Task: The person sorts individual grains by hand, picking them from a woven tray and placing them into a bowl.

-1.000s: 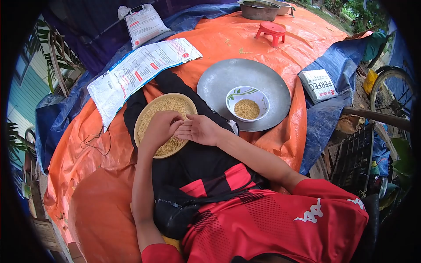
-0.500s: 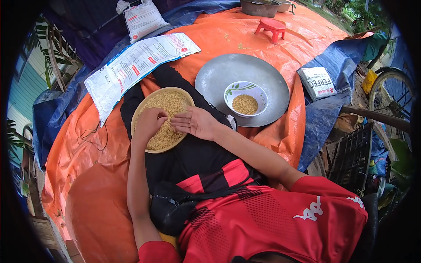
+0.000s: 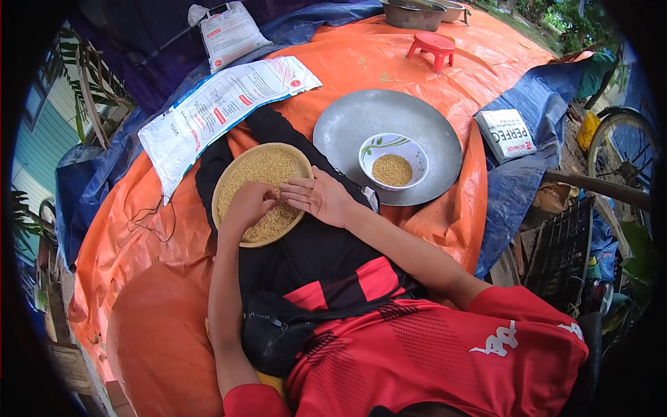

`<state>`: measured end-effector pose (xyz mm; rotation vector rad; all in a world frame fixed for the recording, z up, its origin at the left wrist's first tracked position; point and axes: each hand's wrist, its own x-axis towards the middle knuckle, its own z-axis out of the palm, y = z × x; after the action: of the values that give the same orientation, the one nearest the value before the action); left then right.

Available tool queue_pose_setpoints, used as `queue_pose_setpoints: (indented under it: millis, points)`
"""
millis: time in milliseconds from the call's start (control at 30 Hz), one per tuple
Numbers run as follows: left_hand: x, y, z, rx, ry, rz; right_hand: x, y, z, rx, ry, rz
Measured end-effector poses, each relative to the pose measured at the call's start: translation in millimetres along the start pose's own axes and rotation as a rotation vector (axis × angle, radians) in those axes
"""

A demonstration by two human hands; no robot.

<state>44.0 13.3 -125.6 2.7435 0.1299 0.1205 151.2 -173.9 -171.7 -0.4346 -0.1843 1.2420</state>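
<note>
A round yellow tray (image 3: 233, 174) heaped with small golden grains (image 3: 267, 170) rests on my lap, over black trousers. My left hand (image 3: 248, 206) lies curled on the grain at the tray's near side, fingertips pinched together. My right hand (image 3: 319, 198) rests palm up at the tray's right rim, fingers apart and touching the left fingertips. Whether a few grains lie in either hand cannot be told. Beyond it, a white bowl (image 3: 392, 149) with a green leaf pattern holds more grain and stands on a wide grey metal pan (image 3: 347, 125).
An orange tarp (image 3: 389, 59) covers the ground, with blue tarp (image 3: 517, 177) at its right. Printed white sacks (image 3: 215, 104) lie at the back left, a folded one (image 3: 506, 134) at the right. A red stool (image 3: 433, 47) and metal basins (image 3: 410, 12) stand behind. A bicycle wheel (image 3: 622, 149) is far right.
My left hand has shifted over the grain, drawing closer to the right hand until the fingertips meet. The right hand has turned slightly at the tray's rim. The view has wobbled a little.
</note>
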Motion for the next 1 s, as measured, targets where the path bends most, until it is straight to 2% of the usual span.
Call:
queue_pose_setpoints:
  millis: [67, 167, 367, 467, 567, 667, 767, 867, 967, 1000]
  points:
    - [0, 1, 0, -0.023, 0.017, -0.005, 2, 2, -13, 0.031, -0.069, -0.009]
    - [-1, 8, -8, -0.059, 0.041, -0.031, 0, 2, -10, 0.004, -0.056, -0.003]
    - [0, 23, -27, -0.052, 0.162, 0.095, -3, -2, -4, -0.032, -0.036, 0.024]
    - [2, 47, -31, -0.151, 0.185, 0.144, -4, -2, -3, -0.034, -0.051, 0.034]
    - [3, 67, -29, -0.243, 0.143, 0.178, -7, -2, 4, -0.062, 0.026, 0.036]
    - [7, 54, -20, -0.125, 0.255, 0.284, -6, -4, 0, -0.037, -0.051, 0.047]
    - [3, 36, -26, -0.051, 0.22, 0.165, -3, -2, -5, -0.04, -0.067, 0.049]
    - [-6, 22, -30, 0.014, 0.01, -0.018, -2, -2, -5, -0.062, -0.065, 0.05]
    - [-6, 11, -18, -0.02, -0.185, -0.099, -2, -2, -7, -0.083, -0.083, 0.055]
    - [-6, 10, -15, 0.006, -0.181, -0.093, -1, -2, -9, -0.078, -0.094, 0.056]
